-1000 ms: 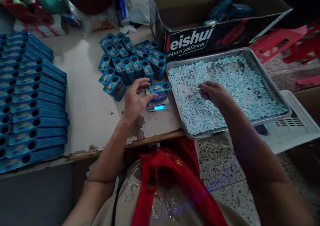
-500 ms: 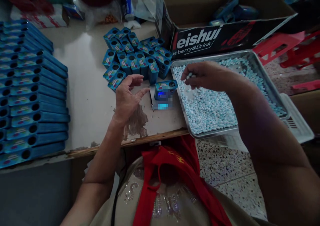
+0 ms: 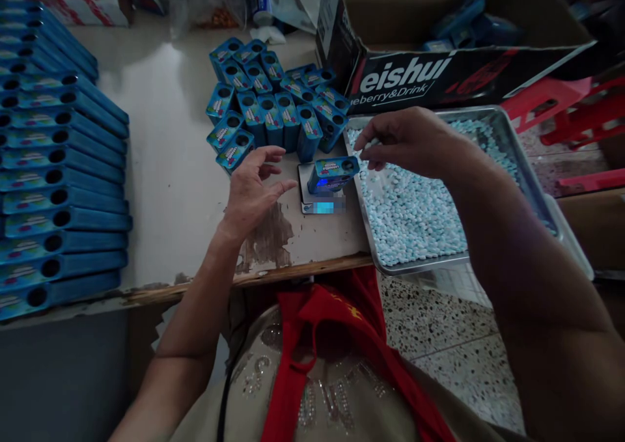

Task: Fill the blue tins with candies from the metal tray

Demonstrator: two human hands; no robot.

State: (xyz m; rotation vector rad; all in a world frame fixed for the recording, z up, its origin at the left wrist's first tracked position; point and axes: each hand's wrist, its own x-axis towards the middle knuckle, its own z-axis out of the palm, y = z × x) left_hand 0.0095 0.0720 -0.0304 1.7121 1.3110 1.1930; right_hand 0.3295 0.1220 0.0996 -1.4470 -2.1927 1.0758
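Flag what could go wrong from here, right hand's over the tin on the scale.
1. The right hand pinches candies above the tin, whose hole is small; some could miss and scatter over the scale and table.
2. The left hand lies open close to the scale; a bump might shift the tin or skew the reading.
3. The front corner of the tray seems to pass the table edge; a nudge could tip it.

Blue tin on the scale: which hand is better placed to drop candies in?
Right, probably. The right hand hovers over the blue tin, fingertips pinched, beside the candy tray. The left hand is open, left of the scale.
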